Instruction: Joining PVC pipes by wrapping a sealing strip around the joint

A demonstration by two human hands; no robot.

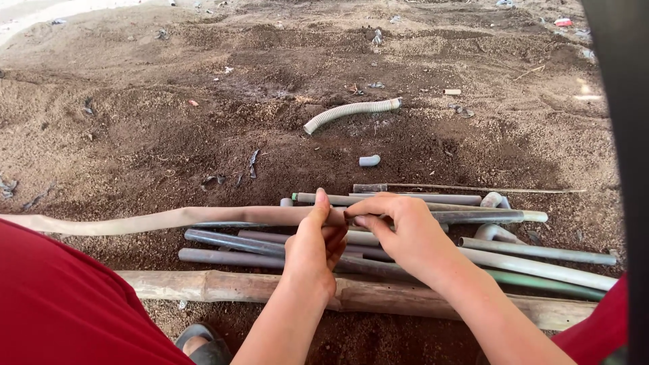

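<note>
A person in red clothing crouches over bare brown soil, and both bare hands meet on a long, flattened, beige flexible hose that runs from the left edge of the view to the middle. The left hand is curled around the hose's end from below, thumb pointing up along its near side. The right hand comes in from the right with its fingers bent together, pinching the same hose end between the fingertips and thumb, just touching the left hand.

Directly beneath and behind the hands lies a loose pile of grey plastic pipes, mostly straight and parallel, a few with curved ends, resting on the soil. In front of the pile, nearer the person, a rough brown wooden pole lies across the ground. Farther off on the soil are a white corrugated flexible tube, gently bent, and a small pale grey pipe elbow, well apart from the hands. A dark sandal shows at the bottom edge between the person's knees
</note>
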